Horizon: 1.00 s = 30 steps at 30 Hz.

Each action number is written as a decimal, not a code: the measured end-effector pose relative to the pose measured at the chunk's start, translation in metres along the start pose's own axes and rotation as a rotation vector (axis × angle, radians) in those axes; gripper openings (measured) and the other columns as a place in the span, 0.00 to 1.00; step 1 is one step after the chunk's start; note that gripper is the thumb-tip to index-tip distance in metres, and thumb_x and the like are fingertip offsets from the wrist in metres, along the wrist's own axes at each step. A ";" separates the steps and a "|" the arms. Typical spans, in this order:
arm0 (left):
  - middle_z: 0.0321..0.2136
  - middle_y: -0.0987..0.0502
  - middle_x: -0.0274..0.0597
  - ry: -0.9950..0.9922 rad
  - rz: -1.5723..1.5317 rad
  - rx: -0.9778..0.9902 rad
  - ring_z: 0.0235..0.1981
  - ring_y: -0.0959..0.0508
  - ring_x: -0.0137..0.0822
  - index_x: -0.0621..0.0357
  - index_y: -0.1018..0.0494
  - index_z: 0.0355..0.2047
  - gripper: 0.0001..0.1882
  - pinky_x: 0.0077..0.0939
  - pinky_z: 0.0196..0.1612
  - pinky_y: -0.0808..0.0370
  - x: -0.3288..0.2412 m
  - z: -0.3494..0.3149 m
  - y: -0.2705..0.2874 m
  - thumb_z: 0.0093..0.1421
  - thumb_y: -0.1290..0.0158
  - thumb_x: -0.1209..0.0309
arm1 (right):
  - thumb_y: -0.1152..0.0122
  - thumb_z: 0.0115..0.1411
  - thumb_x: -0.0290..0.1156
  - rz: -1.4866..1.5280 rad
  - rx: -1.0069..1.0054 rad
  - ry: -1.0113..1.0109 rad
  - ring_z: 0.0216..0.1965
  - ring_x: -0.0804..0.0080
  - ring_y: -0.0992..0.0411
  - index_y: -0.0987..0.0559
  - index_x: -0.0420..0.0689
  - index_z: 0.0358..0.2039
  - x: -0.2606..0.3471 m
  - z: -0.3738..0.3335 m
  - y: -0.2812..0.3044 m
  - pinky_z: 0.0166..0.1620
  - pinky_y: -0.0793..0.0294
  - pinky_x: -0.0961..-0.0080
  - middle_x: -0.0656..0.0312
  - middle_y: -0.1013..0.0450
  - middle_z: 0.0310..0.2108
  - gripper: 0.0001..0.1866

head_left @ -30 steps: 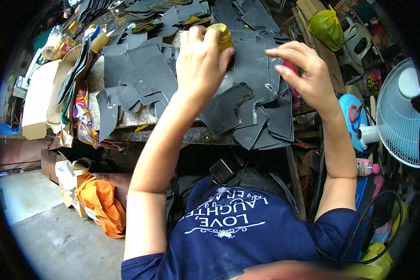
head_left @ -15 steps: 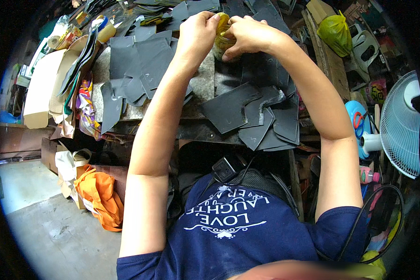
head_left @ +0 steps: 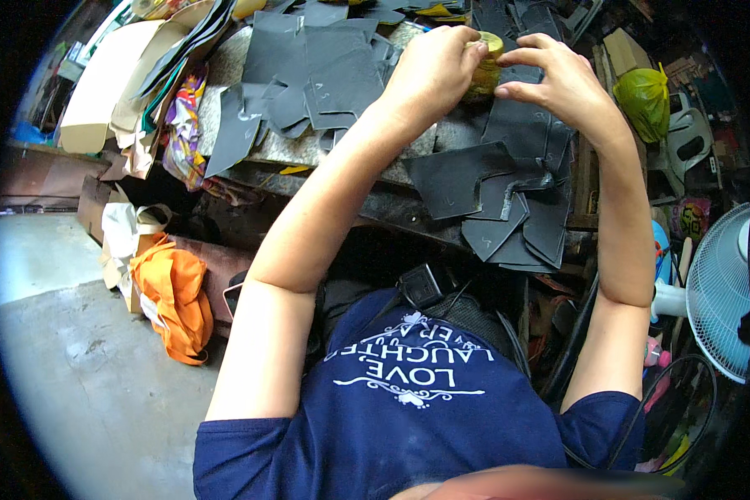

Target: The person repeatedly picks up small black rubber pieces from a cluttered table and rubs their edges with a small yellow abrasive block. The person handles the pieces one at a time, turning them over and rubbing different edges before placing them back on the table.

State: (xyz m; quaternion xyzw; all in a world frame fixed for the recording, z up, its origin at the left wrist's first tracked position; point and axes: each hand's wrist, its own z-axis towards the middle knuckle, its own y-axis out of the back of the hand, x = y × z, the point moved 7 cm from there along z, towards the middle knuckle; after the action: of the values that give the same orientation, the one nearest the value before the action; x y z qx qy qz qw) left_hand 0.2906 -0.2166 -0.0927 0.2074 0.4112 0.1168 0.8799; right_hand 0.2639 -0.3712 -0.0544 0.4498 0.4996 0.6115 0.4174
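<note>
A small yellowish jar [head_left: 483,82] with a yellow lid stands among black sheet pieces at the far side of the worktable. My left hand [head_left: 438,71] grips the jar at its upper left, thumb and fingers near the lid. Just to the jar's right, my right hand [head_left: 562,82] has its fingers and thumb spread apart, holding nothing. Its fingertips are close to the jar; I cannot tell whether they touch it. Cut black pieces [head_left: 454,179] lie nearer me, below the jar, and more black sheets [head_left: 333,75] are left of my left hand.
Cardboard [head_left: 108,87] and upright dark sheets line the table's left side. An orange cloth bag [head_left: 171,296] hangs lower left. On the right are a fan [head_left: 717,292], a tied yellow-green bag [head_left: 642,100] and a white plastic chair [head_left: 687,146].
The whole view has shifted, so table, jar and hands appear further right. My right hand has opened away from the jar; my left hand stays on it.
</note>
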 end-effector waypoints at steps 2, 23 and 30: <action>0.37 0.22 0.53 -0.105 0.131 -0.034 0.43 0.24 0.53 0.62 0.23 0.42 0.14 0.44 0.48 0.27 -0.007 -0.015 0.020 0.61 0.48 0.66 | 0.32 0.50 0.54 -0.043 -0.079 0.115 0.51 0.57 0.27 0.17 0.49 0.43 0.008 -0.004 0.004 0.51 0.29 0.56 0.57 0.27 0.50 0.26; 0.29 0.24 0.35 0.178 -0.540 -0.249 0.31 0.26 0.23 0.64 0.32 0.34 0.16 0.17 0.36 0.28 0.004 -0.072 0.117 0.53 0.35 0.75 | 0.44 0.65 0.29 1.052 -0.040 0.147 0.42 0.75 0.26 0.54 0.51 0.72 0.076 -0.053 -0.026 0.49 0.26 0.76 0.54 0.24 0.42 0.40; 0.57 0.33 0.54 -0.183 0.490 -0.318 0.57 0.32 0.52 0.61 0.39 0.61 0.38 0.43 0.62 0.39 -0.068 -0.086 0.115 0.51 0.35 0.68 | 0.49 0.66 0.23 1.186 -0.041 0.144 0.24 0.87 0.35 0.53 0.49 0.71 0.085 -0.070 -0.016 0.26 0.31 0.89 0.67 0.31 0.27 0.37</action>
State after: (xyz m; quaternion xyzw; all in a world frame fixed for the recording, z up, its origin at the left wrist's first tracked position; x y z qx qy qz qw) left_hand 0.1771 -0.1167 -0.0437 0.1697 0.2445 0.3695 0.8803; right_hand 0.1758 -0.3033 -0.0656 0.6011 0.1785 0.7787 -0.0214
